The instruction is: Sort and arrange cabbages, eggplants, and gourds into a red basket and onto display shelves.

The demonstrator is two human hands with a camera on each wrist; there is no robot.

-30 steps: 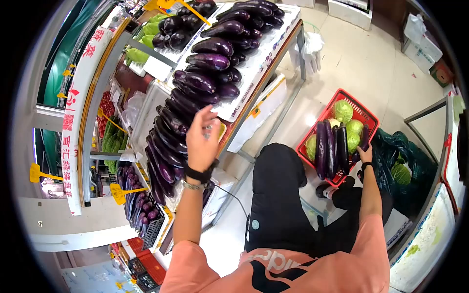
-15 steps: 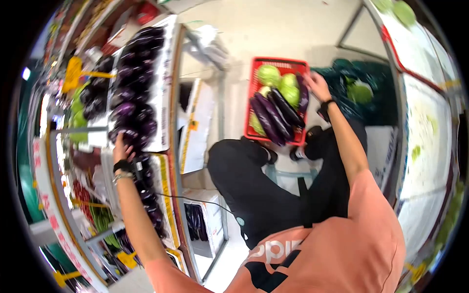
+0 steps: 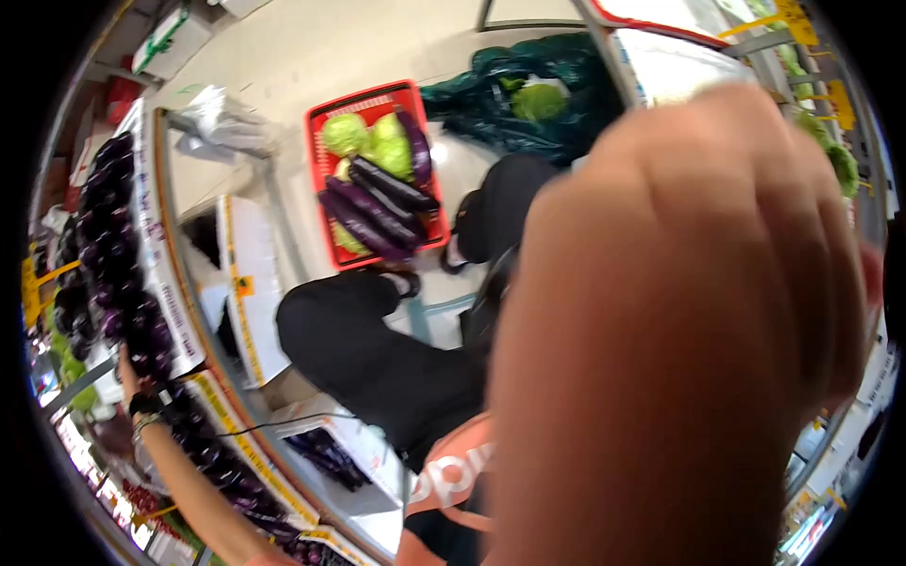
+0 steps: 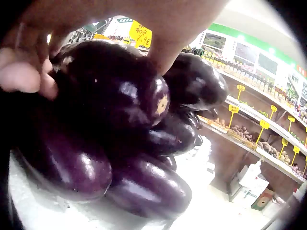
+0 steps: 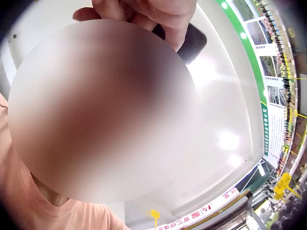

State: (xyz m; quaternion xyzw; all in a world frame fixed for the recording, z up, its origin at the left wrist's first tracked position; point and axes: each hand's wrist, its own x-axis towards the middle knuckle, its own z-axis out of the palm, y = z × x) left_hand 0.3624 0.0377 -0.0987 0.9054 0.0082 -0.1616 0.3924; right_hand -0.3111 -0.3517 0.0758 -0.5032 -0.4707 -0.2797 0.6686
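In the left wrist view my left hand [image 4: 180,21] holds a glossy dark purple eggplant [image 4: 112,93] from above, with the thumb on one side and fingers on the other. More eggplants [image 4: 148,187] lie beneath and behind it. In the head view that left hand [image 3: 135,379] is at the eggplant pile [image 3: 113,245] on the left stand. My right hand [image 3: 689,217] is raised close to the head camera, blurred, with its fingers curled. The right wrist view shows its fingers [image 5: 165,14] in front of a dark rounded object [image 5: 197,43] near the head.
A red basket [image 3: 316,160] on the floor contains cabbages [image 3: 344,135] and several long eggplants [image 3: 377,212]. Beside it lies a dark green plastic bag [image 3: 491,90] with a cabbage. White foam boxes [image 3: 255,292] stand under the left stand, and a cable [image 3: 283,424] runs across to my leg.
My right hand has left the eggplant in the basket and risen to the head. My left hand has come onto the pile and taken hold of an eggplant. The head view has swung rightward.
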